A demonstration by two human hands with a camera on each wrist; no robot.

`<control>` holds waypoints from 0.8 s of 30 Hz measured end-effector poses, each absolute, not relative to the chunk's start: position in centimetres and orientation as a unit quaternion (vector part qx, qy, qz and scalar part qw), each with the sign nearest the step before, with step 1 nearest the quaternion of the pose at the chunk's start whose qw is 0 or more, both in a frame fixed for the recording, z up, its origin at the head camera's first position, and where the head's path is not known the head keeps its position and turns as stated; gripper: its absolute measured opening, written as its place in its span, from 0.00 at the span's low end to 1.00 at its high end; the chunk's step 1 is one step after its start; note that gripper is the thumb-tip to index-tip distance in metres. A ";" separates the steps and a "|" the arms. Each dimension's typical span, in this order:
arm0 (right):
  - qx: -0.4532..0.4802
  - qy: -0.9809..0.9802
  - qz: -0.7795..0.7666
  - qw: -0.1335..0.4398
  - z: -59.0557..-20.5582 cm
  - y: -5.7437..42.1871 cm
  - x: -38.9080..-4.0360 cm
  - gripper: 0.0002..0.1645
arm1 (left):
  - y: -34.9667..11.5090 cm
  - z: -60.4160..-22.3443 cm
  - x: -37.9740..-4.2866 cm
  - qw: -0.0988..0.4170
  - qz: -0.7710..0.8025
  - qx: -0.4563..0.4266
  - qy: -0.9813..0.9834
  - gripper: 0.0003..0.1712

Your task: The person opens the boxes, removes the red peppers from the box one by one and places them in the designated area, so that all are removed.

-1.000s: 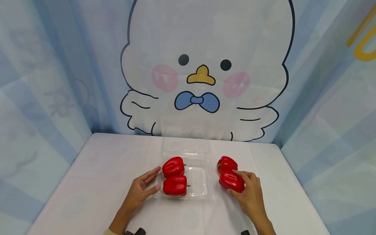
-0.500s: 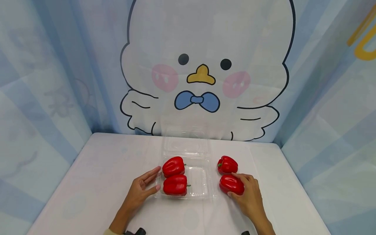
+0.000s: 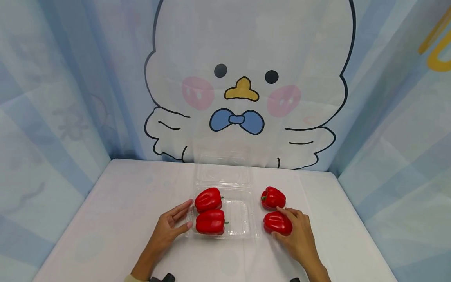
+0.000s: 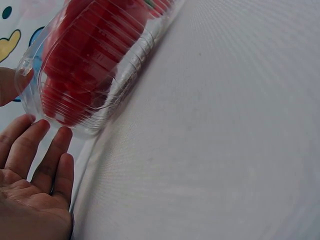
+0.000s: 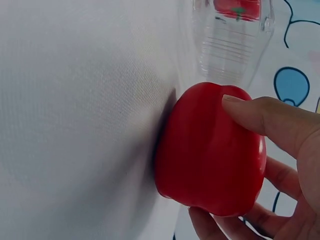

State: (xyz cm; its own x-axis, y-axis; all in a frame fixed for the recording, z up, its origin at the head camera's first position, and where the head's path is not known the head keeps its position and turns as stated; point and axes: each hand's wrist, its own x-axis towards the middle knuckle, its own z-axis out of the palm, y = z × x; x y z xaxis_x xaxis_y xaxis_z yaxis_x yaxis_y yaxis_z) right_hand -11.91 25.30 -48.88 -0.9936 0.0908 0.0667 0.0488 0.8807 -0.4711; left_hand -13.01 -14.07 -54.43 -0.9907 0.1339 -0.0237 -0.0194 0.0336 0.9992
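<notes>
A red bell pepper lies at the right of the clear plastic clamshell box, and my right hand grips it. In the right wrist view, the thumb lies across the pepper and the fingers reach round its other side; its shadow falls on the white tabletop. At the box's left edge, my left hand has spread, relaxed fingers. The left wrist view has its thumb and fingertips right at the clear rim. Inside the box, two red bell peppers, a rear one and a front one, fill the left side.
Another red bell pepper lies on the white table just behind the gripped one. The box's lid is folded back toward the curtain, which carries a cartoon bird print.
My right hand has drawn its bell pepper slightly toward the front, and a gap has opened between it and the pepper behind. The left hand and the box have stayed in place.
</notes>
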 end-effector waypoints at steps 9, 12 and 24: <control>-0.035 -0.966 0.251 0.046 -48.7 25.3 -11.7 0.50 | -14.0 -54.4 -13.0 0.048 0.692 0.040 0.719 0.40; -0.036 -0.967 0.250 0.044 -48.4 25.2 -11.5 0.51 | -14.0 -54.4 -13.0 0.051 0.691 0.045 0.720 0.40; -0.032 -0.967 0.246 0.057 -46.7 25.2 -11.1 0.53 | -14.1 -54.5 -13.1 0.048 0.695 0.058 0.715 0.40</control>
State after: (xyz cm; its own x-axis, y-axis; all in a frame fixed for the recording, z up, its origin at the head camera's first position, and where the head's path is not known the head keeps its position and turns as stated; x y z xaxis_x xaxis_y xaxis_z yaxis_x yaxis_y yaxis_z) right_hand -11.07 25.16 -46.73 -0.9914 0.0900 0.0949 0.0337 0.8768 -0.4796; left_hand -13.07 -14.13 -54.50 -0.9886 0.1501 0.0116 0.0157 0.0262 0.9995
